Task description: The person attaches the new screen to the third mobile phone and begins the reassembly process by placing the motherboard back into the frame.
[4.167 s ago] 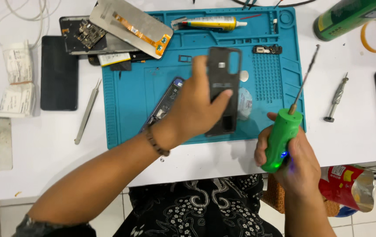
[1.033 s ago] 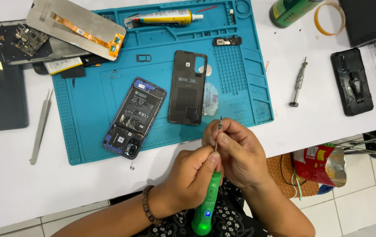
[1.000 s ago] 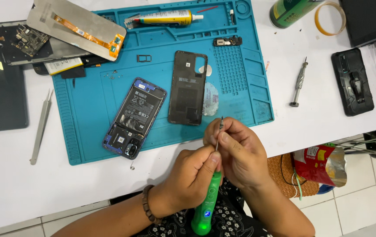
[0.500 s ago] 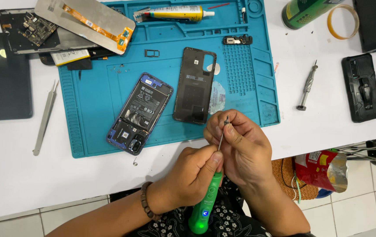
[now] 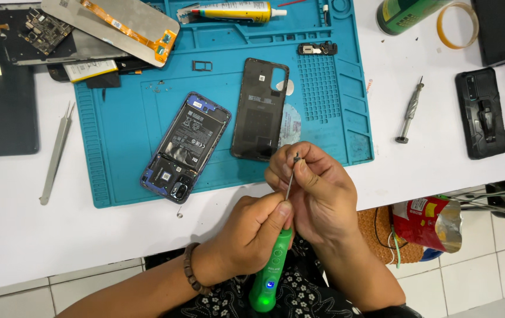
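Observation:
A green electric screwdriver point(image 5: 271, 277) points up and away from me, over the near table edge. My left hand point(image 5: 252, 232) is wrapped round its body. My right hand point(image 5: 314, 188) pinches the thin metal bit near its tip. On the blue work mat point(image 5: 117, 129) lies an opened phone point(image 5: 185, 147) with its battery and boards exposed. Beside it, to the right, rests the black back cover point(image 5: 259, 109), inner side up. Neither hand touches them.
Metal tweezers point(image 5: 56, 153) lie left of the mat, a dark phone point(image 5: 2, 106) further left. A screen panel point(image 5: 114, 23) and circuit parts sit at the top left. A glue tube point(image 5: 229, 12), small screwdriver point(image 5: 410, 111), tape ring point(image 5: 457, 25) and black case point(image 5: 481, 112) lie around.
Four seconds ago my left hand held the back cover and my right the screwdriver. The cover now lies on the mat. Both hands are on the screwdriver, little changed over the last second.

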